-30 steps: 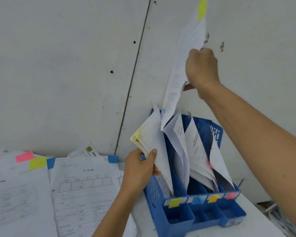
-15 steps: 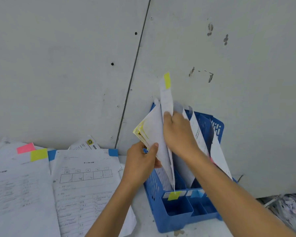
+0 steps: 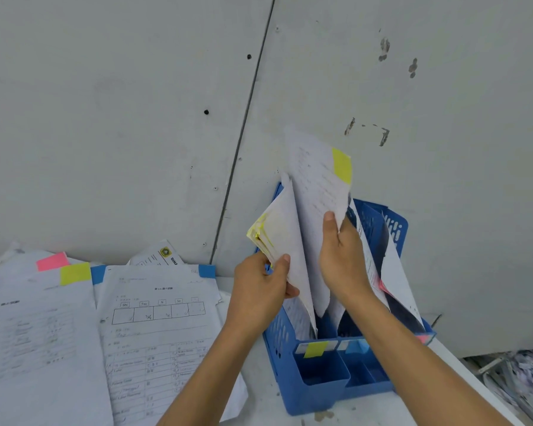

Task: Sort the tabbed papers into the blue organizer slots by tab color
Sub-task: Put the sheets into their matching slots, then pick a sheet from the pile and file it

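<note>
With left hand (image 3: 259,287), pinching yellow-tabbed stack (image 3: 277,238) aside.
With right hand (image 3: 342,262), gripping yellow-tabbed sheet (image 3: 314,186) upright at blue organizer (image 3: 314,392).

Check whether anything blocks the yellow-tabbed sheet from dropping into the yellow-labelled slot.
Nothing visible does. The left hand holds the papers already in that slot over to the left, leaving a gap. The sheet in the right hand hangs in that gap, just above the slot marked by the yellow label.
</note>
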